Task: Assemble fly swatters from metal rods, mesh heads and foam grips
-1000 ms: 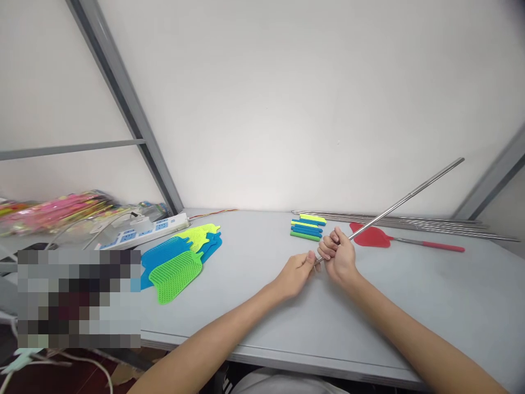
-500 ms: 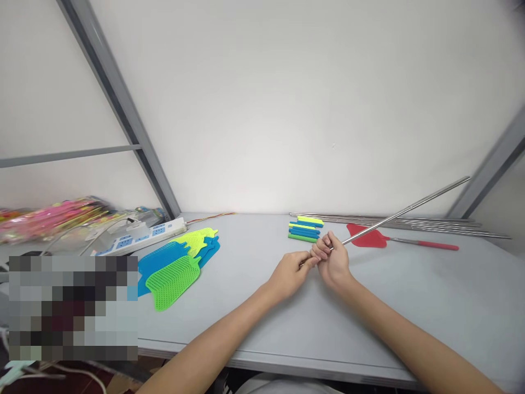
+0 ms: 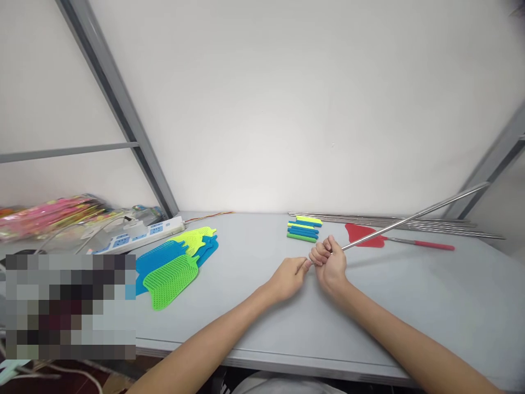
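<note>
A long thin metal rod (image 3: 404, 221) slants up to the right above the table. My right hand (image 3: 330, 265) is wrapped round its lower part, fingers curled over it. Beside it, my left hand (image 3: 289, 278) is closed in a pinch on the rod's near end; a short thin piece shows between the hands. Behind the rod lies a red fly swatter (image 3: 432, 245), its head partly crossed by the rod. Several blue, green and yellow handle grips (image 3: 302, 232) lie just beyond my right hand.
On the left are fly swatter heads: a green one (image 3: 171, 282), blue ones (image 3: 158, 257) and a yellow one (image 3: 196, 238). A power strip (image 3: 141, 236) lies behind them, near bagged pink items (image 3: 53, 216). Several thin metal rods (image 3: 435, 223) lie along the wall.
The rod's far tip has moved farther right and slightly down. My left hand has drawn a little to the left, away from my right hand, both still gripping the rod.
</note>
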`<action>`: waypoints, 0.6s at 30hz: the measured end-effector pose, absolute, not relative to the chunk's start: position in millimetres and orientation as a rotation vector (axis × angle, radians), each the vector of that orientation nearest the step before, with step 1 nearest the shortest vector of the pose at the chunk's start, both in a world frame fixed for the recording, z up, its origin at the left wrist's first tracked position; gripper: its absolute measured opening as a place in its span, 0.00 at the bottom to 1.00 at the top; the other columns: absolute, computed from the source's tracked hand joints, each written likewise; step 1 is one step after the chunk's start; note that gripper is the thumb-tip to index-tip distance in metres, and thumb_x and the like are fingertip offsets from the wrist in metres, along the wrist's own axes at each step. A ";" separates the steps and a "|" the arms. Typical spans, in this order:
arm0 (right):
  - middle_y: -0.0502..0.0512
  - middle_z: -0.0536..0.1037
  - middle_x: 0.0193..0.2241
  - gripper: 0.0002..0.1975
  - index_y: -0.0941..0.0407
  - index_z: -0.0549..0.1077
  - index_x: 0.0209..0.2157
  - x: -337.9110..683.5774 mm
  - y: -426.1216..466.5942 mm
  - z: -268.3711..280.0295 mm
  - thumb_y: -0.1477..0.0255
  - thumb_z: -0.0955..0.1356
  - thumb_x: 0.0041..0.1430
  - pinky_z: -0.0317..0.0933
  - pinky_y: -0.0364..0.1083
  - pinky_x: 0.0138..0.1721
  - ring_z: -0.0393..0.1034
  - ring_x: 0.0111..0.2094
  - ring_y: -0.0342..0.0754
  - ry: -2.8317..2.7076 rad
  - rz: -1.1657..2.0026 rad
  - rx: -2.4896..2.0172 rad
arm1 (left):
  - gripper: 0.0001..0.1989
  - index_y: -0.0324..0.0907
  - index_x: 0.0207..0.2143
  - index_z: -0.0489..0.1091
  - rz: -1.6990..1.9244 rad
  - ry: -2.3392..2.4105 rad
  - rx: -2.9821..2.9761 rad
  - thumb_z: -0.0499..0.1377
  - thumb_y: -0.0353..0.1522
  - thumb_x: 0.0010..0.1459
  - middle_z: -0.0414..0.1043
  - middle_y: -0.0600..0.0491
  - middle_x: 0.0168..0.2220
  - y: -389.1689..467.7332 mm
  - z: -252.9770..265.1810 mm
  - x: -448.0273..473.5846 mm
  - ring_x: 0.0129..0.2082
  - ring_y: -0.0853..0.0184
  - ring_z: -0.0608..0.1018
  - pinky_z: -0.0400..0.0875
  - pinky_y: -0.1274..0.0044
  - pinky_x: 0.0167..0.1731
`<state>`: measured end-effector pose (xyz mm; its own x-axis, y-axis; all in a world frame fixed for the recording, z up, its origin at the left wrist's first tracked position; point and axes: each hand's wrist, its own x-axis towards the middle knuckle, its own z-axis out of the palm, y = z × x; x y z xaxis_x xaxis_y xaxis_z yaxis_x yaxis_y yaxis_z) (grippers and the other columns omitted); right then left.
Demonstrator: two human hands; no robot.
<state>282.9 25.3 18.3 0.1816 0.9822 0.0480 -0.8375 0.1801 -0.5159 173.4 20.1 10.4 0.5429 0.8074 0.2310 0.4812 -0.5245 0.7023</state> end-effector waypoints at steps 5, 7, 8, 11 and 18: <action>0.41 0.43 0.10 0.16 0.57 0.49 0.17 279.8 22.2 21.2 0.65 0.59 0.50 0.35 0.38 0.12 0.36 0.11 0.35 -0.453 1.289 -0.388 | 0.20 0.39 0.17 0.50 0.735 0.984 2.093 0.37 0.42 0.54 0.47 0.59 0.17 20.2 15.6 173.9 0.19 0.75 0.53 0.50 0.82 0.19; 0.41 0.43 0.10 0.16 0.57 0.49 0.17 280.3 23.1 23.0 0.65 0.59 0.50 0.34 0.38 0.12 0.36 0.11 0.35 -0.445 1.295 -0.392 | 0.20 0.39 0.17 0.50 0.721 0.972 2.058 0.38 0.43 0.54 0.46 0.59 0.17 19.6 18.5 174.6 0.18 0.76 0.53 0.49 0.82 0.18; 0.41 0.43 0.10 0.16 0.57 0.49 0.17 280.6 23.8 23.8 0.66 0.59 0.50 0.34 0.38 0.11 0.36 0.11 0.35 -0.439 1.303 -0.398 | 0.20 0.39 0.17 0.50 0.720 0.969 2.044 0.38 0.43 0.54 0.46 0.59 0.17 19.2 19.0 175.1 0.18 0.76 0.53 0.49 0.82 0.18; 0.41 0.44 0.10 0.15 0.57 0.49 0.17 282.0 26.1 25.0 0.68 0.60 0.49 0.34 0.38 0.11 0.36 0.11 0.35 -0.423 1.351 -0.417 | 0.21 0.38 0.17 0.53 0.740 0.947 2.033 0.36 0.42 0.54 0.49 0.59 0.16 17.8 16.3 175.7 0.18 0.76 0.55 0.51 0.82 0.18; 0.41 0.45 0.10 0.13 0.56 0.51 0.18 286.3 29.0 24.8 0.67 0.59 0.50 0.40 0.37 0.10 0.39 0.10 0.35 -0.411 1.380 -0.440 | 0.21 0.39 0.25 0.64 0.923 1.099 2.252 0.37 0.38 0.56 0.64 0.52 0.26 14.6 53.9 174.2 0.30 0.69 0.65 0.59 0.77 0.32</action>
<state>286.3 29.0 24.8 0.1447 0.9892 0.0218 -0.8401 0.1344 -0.5254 174.2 14.6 53.9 0.4539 0.8133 0.3641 0.4995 -0.5706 0.6518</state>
